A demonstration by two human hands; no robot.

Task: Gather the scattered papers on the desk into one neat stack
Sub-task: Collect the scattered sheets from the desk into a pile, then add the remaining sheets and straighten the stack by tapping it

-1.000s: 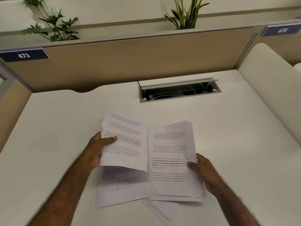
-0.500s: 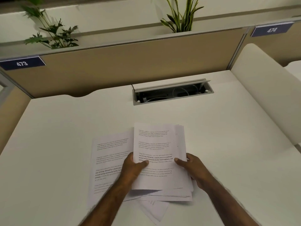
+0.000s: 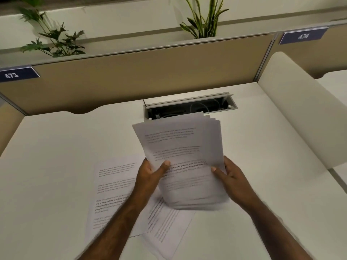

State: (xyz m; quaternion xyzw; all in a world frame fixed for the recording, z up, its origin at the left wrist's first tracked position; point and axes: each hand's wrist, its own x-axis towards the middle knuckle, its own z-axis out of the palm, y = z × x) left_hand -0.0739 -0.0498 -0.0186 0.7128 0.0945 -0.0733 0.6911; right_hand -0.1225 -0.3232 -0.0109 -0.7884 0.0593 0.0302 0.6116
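A bundle of printed white papers (image 3: 185, 145) is held up off the white desk (image 3: 56, 147), tilted toward me, its top edges fanned unevenly at the right. My left hand (image 3: 150, 175) grips its left edge with the thumb on the front page. My right hand (image 3: 230, 177) grips its right edge the same way. One printed sheet (image 3: 112, 186) lies flat on the desk to the left, partly under my left forearm. Another sheet (image 3: 165, 228) lies askew below the bundle, between my forearms.
An open cable tray (image 3: 189, 106) is set into the desk just behind the bundle. A tan partition (image 3: 131, 76) with number tags 473 and 474 closes the back, with plants (image 3: 54, 40) above. A rounded white divider (image 3: 300, 109) walls the right side.
Both hands have lifted the bundle off the desk and tilted it up. One sheet on the left and one askew below stay lying flat.
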